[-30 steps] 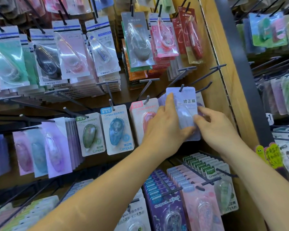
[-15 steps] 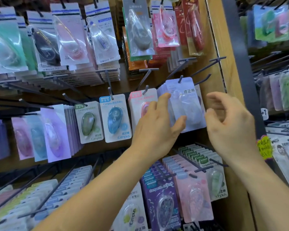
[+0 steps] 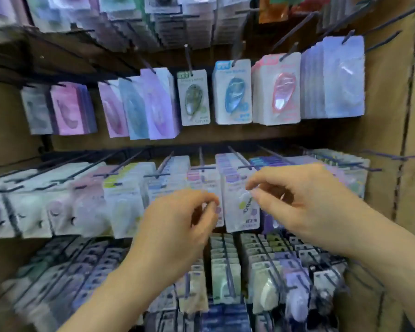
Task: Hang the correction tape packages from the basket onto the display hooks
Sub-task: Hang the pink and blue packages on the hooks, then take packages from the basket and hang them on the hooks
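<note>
Three hook rows (image 3: pixel 234 153): crammed with carded tapes, hung by top holes so fronts face out.
Lavender packages (image 3: pixel 343 77): task item, hanging on the upper-right hook.
Right hand (image 3: pixel 304 202): thumb and forefinger nearly pinched, empty, near Campus card (image 3: pixel 242 207).
Left hand (image 3: pixel 177 226): loosely curled, empty.
Basket: out of view.

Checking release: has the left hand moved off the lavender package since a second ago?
Yes. The left hand now sits down and left of the lavender package, before the row below.
</note>
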### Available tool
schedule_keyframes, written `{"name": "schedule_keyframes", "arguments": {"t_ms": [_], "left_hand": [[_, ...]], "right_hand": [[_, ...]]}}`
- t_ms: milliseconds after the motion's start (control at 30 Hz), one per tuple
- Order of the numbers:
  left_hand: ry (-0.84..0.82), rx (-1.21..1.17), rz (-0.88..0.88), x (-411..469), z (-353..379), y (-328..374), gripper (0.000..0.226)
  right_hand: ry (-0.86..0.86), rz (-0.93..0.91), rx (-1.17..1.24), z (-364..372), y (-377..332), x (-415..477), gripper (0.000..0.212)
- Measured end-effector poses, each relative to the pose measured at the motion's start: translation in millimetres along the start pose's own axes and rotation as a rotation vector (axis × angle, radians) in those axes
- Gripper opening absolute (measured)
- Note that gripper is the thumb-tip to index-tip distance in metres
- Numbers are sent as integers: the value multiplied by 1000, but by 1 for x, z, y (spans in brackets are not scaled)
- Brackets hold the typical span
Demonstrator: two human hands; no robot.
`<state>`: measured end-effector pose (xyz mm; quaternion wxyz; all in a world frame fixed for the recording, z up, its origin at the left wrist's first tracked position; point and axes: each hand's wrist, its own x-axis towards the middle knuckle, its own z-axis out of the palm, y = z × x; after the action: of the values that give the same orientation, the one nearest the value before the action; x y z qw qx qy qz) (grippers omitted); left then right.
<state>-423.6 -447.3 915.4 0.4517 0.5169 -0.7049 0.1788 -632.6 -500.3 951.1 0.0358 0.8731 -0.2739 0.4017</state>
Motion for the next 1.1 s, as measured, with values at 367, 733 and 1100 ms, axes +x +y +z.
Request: {"name": "schedule_keyframes", "arguments": {"t_ms": [367, 733, 1100], "left_hand": [[-279, 328, -570, -300, -120, -58, 26], [-321, 438, -1498, -586, -219, -35, 29], [-207, 383, -1952, -725, -197, -137, 34]], "right_hand": [[-674, -265, -129, 153, -157, -76, 32], [-1150, -234, 261, 365, -274, -235, 31], [-1359, 209, 576, 591, -335, -304, 32]]}}
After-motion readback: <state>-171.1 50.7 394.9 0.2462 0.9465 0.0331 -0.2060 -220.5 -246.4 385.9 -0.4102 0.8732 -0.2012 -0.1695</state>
